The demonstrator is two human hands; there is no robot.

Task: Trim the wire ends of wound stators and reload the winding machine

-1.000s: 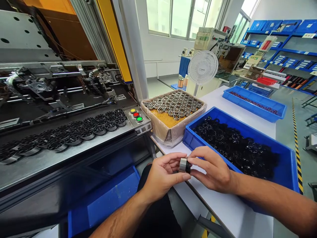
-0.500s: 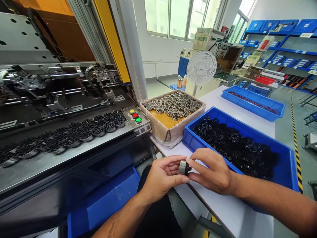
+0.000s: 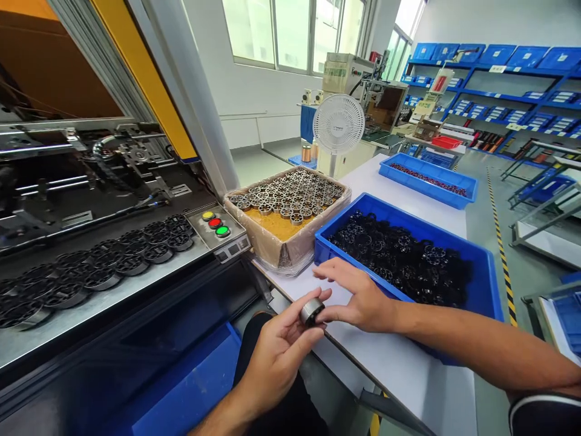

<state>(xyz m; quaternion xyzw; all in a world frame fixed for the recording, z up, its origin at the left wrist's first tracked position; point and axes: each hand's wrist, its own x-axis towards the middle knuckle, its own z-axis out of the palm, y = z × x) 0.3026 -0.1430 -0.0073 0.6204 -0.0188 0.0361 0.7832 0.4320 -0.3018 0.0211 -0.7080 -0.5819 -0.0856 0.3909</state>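
Note:
My left hand (image 3: 284, 345) grips a round steel stator core (image 3: 311, 310) with black plastic inside it, between thumb and fingers. Its open face is tilted toward me, above the table's near edge. My right hand (image 3: 356, 297) is just to the right, with the fingers stretched out and apart from the thumb. That thumb tip is close to the core's right edge; whether it touches cannot be made out. A blue bin (image 3: 488, 272) heaped with black plastic pieces (image 3: 399, 254) stands just beyond my right hand.
A plastic-wrapped carton (image 3: 267, 242) holds rows of bare steel cores (image 3: 295, 194). At left, several black-lined cores (image 3: 129, 264) line the machine ledge (image 3: 109, 297), beside a button box (image 3: 218, 230). A long blue tray (image 3: 426, 181) and a fan (image 3: 339, 124) stand farther back.
My right hand has come away from the core and its fingers have spread. The core has turned in my left hand, showing its face. The view has swung right.

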